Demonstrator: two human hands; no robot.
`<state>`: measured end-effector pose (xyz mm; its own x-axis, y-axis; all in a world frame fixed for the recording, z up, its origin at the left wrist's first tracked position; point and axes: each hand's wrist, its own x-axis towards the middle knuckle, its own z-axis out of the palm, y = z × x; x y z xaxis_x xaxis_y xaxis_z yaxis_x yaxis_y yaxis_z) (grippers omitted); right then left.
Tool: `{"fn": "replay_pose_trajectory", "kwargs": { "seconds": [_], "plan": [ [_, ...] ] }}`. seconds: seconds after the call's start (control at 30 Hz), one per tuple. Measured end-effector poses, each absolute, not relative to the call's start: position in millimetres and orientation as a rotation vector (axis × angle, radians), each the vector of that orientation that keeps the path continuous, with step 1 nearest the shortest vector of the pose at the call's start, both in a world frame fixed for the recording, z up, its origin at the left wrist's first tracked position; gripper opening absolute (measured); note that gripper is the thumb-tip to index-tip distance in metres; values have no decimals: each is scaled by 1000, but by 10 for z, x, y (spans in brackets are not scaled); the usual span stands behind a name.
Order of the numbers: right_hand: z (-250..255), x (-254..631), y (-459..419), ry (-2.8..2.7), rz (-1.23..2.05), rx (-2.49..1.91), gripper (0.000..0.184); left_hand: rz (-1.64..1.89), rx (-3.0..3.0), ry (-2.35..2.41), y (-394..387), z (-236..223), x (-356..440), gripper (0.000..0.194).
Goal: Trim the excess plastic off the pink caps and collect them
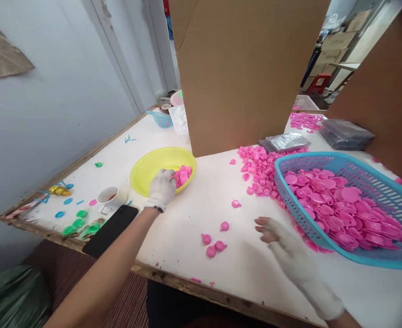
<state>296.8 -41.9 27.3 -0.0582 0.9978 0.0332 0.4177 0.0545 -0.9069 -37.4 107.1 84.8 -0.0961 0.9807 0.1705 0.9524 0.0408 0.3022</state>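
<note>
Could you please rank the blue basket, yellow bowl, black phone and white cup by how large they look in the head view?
Largest to smallest, by area in view:
1. Blue basket
2. Yellow bowl
3. Black phone
4. White cup
This is apparent size only; nearness to the camera affects it.

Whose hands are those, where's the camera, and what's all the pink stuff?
There's no robot: one person in white gloves wears the camera on their head, looking forward and down. Their left hand reaches into a yellow bowl, touching small pink pieces; I can't tell whether it grips any. Their right hand is near the blue basket and seems to hold nothing. More pink pieces fill that basket and lie on the white table, along with a cup and a black phone.
</note>
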Motion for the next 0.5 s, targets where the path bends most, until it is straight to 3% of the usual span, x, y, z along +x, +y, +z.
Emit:
{"fn": "replay_pose_trajectory", "kwargs": {
  "seconds": [0.23, 0.5],
  "plan": [
    [-148, 2308, -180, -2623, 217, -1404, 61, 31, 1971, 2137, 1520, 710, -659, 26],
    [-298, 2911, -767, -2643, -36, -1266, 66, -93, 2000, 2056, 1617, 613, -750, 42]
  ]
}}
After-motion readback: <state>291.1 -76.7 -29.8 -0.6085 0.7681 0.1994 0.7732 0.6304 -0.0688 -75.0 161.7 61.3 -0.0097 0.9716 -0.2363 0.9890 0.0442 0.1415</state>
